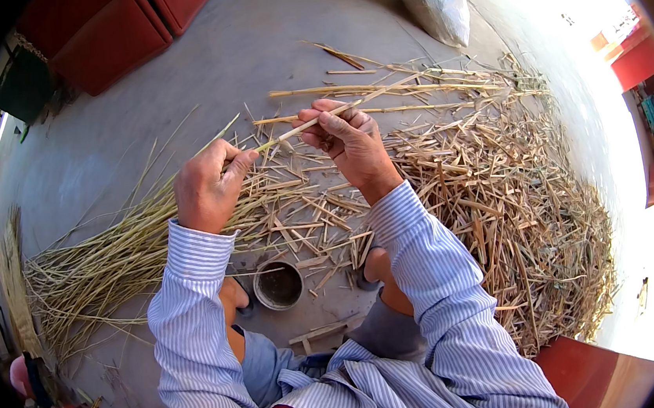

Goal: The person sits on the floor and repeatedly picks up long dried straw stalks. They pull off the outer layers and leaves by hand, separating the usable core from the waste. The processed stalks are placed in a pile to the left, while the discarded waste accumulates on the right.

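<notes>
Above the floor, the left hand and right hand both pinch one thin stalk. Bending it sharply could snap it, or a splinter could prick a finger.

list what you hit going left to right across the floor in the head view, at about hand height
bundle of long green stalks → left hand → thin stalk held between both hands → right hand → heap of short cut straw pieces

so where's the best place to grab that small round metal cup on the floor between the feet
Take the small round grey metal cup by its rim, coming straight down from above. It stands upright with its mouth open and clear, while loose straw pieces and the person's feet crowd its sides.
</notes>
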{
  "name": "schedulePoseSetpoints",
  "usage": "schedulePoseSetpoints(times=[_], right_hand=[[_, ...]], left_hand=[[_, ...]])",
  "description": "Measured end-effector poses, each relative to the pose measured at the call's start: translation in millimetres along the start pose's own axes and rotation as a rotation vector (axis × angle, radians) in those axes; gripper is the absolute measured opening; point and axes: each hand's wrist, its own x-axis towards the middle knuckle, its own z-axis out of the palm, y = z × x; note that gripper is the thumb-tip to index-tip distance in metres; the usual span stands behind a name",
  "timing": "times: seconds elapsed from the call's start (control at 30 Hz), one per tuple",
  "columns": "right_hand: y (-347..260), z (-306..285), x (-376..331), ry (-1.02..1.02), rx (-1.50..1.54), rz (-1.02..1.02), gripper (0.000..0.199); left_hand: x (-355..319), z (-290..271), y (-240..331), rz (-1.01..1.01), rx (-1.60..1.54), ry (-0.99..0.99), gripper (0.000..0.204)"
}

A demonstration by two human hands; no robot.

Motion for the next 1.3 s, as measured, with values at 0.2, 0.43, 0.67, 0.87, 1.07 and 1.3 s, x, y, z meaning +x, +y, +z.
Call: schedulePoseSetpoints(times=[0.2,0.43,0.67,0.87,1.07,1.3], right_hand=[[-19,-17,5,0.029,-0.041,-0.118,0.025],[-36,-50,10,0.297,-0.054,-0.162,0.018],[-10,-20,14,0.276,-0.125,-0.072,0.02],[-50,-88,23,0.507,-0.074,-0.189,0.021],[-15,-9,3,0.095,0.018,0.076,0.023],[37,19,1,0.084,-0.106,0.059,0.019]], left_hand=[[-2,-42,-32,-0.056,-0.136,-0.112,0.026],[-9,-55,-72,0.024,-0.14,-0.174,0.025],[-5,-7,-32,0.183,-0.013,-0.077,0.021],[-8,-23,-54,0.087,-0.116,-0.188,0.018],[-4,-19,-43,0.04,-0.164,-0.18,0.017],[2,-5,-31,0.049,-0.172,-0.143,0.019]])
